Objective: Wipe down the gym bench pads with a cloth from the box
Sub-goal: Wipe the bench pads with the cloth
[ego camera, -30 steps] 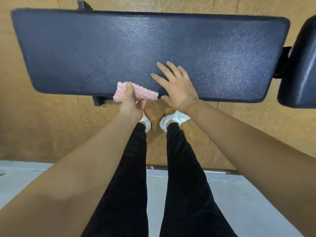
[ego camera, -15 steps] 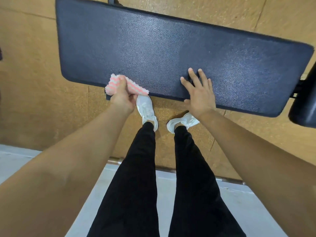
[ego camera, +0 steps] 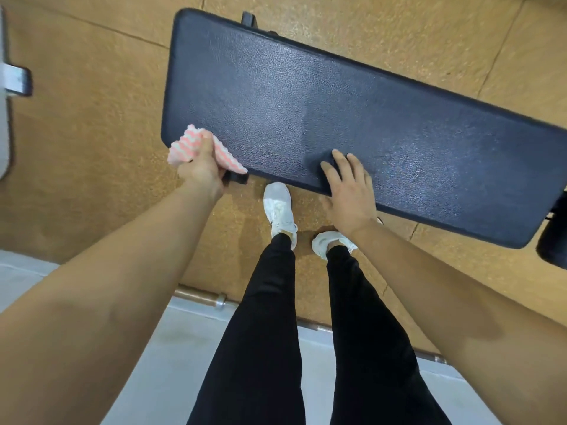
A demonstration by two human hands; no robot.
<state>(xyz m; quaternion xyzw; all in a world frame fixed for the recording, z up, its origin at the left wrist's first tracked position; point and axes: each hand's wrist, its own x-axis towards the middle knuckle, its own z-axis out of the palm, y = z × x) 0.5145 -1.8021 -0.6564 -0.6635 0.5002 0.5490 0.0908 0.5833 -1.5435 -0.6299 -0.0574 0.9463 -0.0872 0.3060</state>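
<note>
At the far left edge a pale grey metal fixture point(ego camera: 12, 81) juts in over the speckled tan rubber floor point(ego camera: 92, 102). To its right the left hand point(ego camera: 201, 168) is closed around a bunched pink-and-white striped cloth point(ego camera: 187, 144), the thumb lying over the top of the fabric. The cloth is pressed against the near left corner of the bench pad point(ego camera: 306, 102), with part of it hanging off the edge over the floor and part lying on the dark surface. The pad is a long, dark, pebble-textured cushion with rounded corners, running at a slant from upper left down to the right. A black frame piece point(ego camera: 249, 19) pokes out behind its far edge, and another short black bracket point(ego camera: 236, 177) shows under the near edge just beside the left hand.

Below the pad's near edge stand two white sneakers point(ego camera: 279, 210) on the tan floor, with black trouser legs point(ego camera: 264, 332) rising toward the camera. Behind the legs a metal strip point(ego camera: 202, 297) separates the tan floor from a pale grey floor point(ego camera: 184, 348).

Further right, the right hand point(ego camera: 349, 194) lies flat and empty on the near edge of the pad, fingers spread and pointing across the surface, palm down. At the far right edge a second dark rounded pad point(ego camera: 553, 240) is partly in view, close to the end of the long one.
</note>
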